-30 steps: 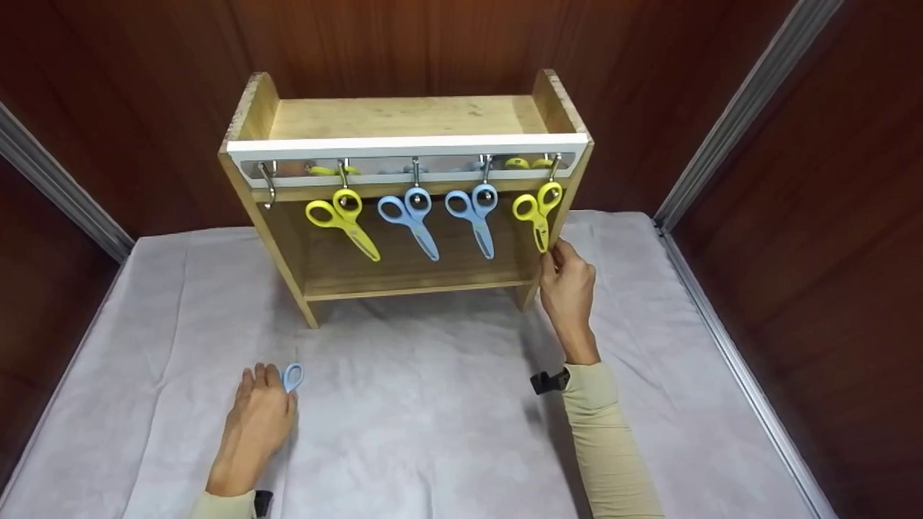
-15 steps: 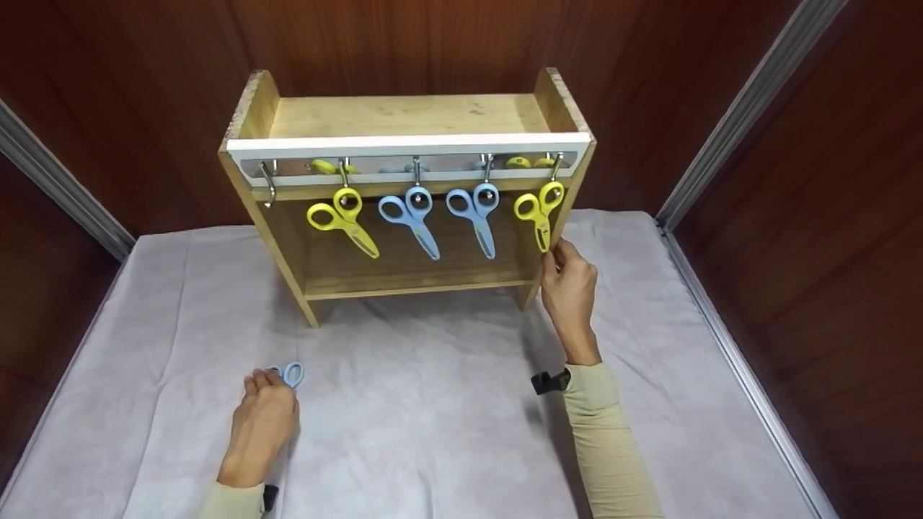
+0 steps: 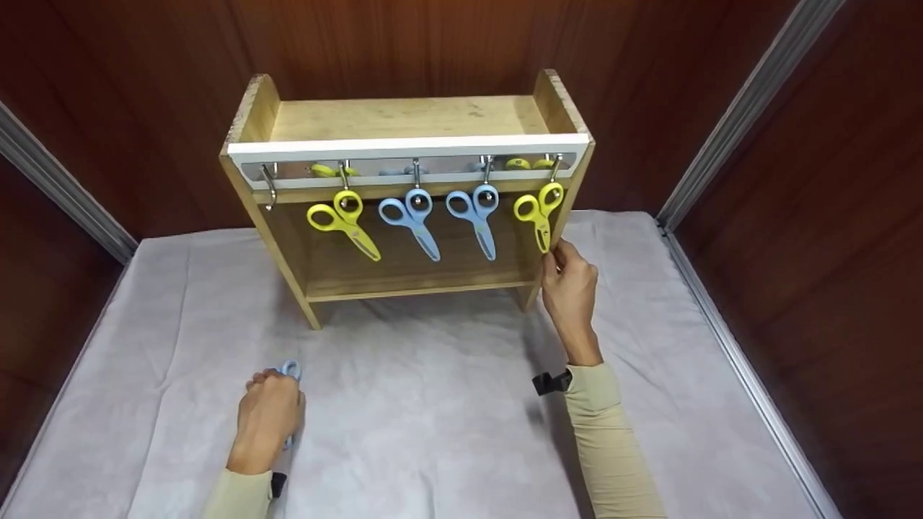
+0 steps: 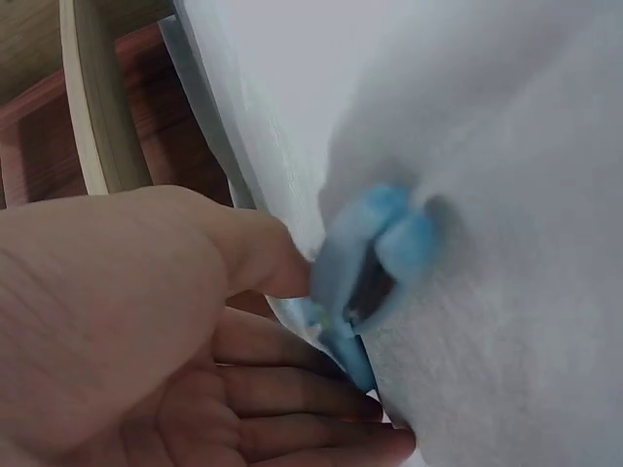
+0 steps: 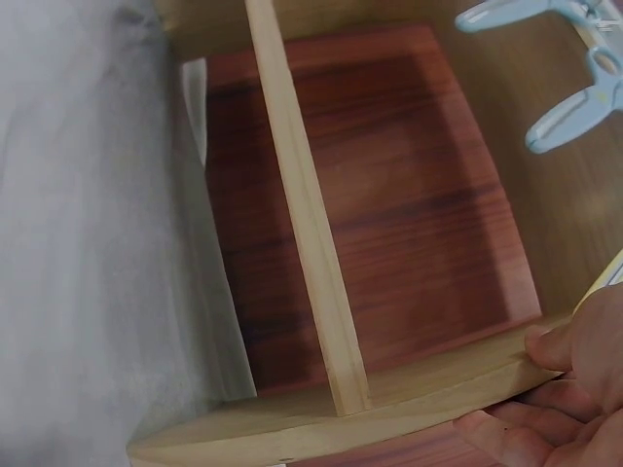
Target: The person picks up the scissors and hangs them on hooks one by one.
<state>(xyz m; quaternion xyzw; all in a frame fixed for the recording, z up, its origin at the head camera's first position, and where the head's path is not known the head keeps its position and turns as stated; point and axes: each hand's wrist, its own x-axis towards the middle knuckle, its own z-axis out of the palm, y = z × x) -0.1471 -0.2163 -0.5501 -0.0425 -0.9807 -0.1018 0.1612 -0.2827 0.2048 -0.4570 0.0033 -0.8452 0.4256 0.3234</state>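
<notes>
My left hand is low over the cloth at the front left, pinching a pair of pale blue scissors. In the left wrist view, the thumb and fingers lie on either side of these scissors, whose blades are partly hidden by the hand. My right hand grips the right side panel of a small wooden shelf; the right wrist view has the thumb on one face of that panel and the fingers on the other. Just above the hand hangs a pair of yellow scissors.
A white rail with metal hooks runs along the shelf front. Yellow scissors and two pairs of blue scissors hang from it. The leftmost hook is bare. Grey cloth covers the surface, with dark wood panels around.
My left hand has shifted slightly right over the blue scissors, and its fingers have curled from straighter to closed around them. The right hand has stayed on the shelf side.
</notes>
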